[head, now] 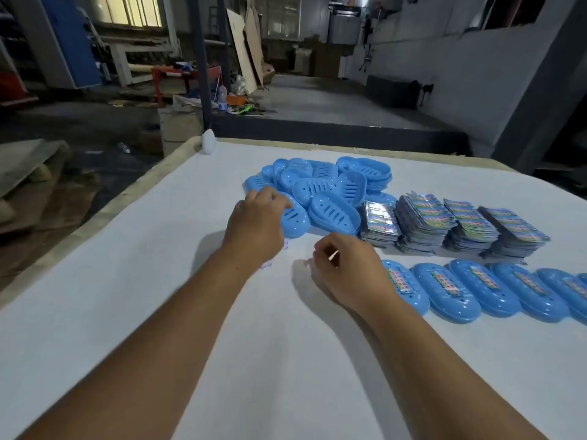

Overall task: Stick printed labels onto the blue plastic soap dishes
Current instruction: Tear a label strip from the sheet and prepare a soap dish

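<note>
The left hand [255,225] reaches with curled fingers to the near edge of a pile of blue soap dishes [317,192] on the white table [158,249], touching one. The right hand [347,269] pinches something small and pale, too small to identify, near the stacks of printed labels [457,222] and a row of labelled dishes [476,289].

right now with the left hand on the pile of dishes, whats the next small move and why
Probably close the left hand on the nearest unlabeled dish and pull it toward the bare cloth by the right hand. The row of labeled dishes looks done, and the right hand seems to pinch something small and pale, perhaps a label.
</note>
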Available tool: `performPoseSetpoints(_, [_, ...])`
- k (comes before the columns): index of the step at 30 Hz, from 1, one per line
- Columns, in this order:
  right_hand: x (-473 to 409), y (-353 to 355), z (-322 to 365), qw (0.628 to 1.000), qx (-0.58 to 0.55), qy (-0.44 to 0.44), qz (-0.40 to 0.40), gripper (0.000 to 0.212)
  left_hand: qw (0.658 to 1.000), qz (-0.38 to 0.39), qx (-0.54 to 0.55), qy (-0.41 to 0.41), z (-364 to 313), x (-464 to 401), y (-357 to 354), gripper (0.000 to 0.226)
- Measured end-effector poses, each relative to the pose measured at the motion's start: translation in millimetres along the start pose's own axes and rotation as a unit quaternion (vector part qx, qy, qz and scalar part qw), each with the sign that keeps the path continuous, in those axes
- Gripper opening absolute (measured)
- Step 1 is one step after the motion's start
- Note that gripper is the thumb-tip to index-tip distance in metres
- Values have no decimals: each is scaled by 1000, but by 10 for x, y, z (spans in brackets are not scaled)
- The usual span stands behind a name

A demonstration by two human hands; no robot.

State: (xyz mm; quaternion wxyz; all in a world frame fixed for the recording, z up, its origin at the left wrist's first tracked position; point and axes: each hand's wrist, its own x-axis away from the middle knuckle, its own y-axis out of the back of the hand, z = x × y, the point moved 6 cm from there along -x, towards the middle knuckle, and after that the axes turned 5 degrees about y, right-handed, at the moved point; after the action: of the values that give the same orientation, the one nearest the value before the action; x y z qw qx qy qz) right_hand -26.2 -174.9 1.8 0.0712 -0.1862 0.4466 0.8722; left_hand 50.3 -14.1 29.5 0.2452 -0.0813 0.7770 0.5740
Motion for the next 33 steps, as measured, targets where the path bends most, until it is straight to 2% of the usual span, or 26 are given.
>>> performPoseSetpoints(3, [-8,49,-16,999,-24,7,-32,8,995,51,-69,-49,-19,-246,-78,77])
performPoseSetpoints(9, [17,3,-54,995,-96,-3,-22,6,978,189,7,-87,-56,-384,-342,82])
performPoseSetpoints(18, [-4,59,-77,990,-134,-10,-36,9,978,198,27,-67,33,-477,-344,83])
performPoseSetpoints(25, [8,107,-59,987,-151,-8,-60,10,984,168,31,-59,57,-361,-126,78])
performPoseSetpoints(33, [37,259,-28,967,-201,-23,-156,19,964,201,163,-64,-164,187,15,62])
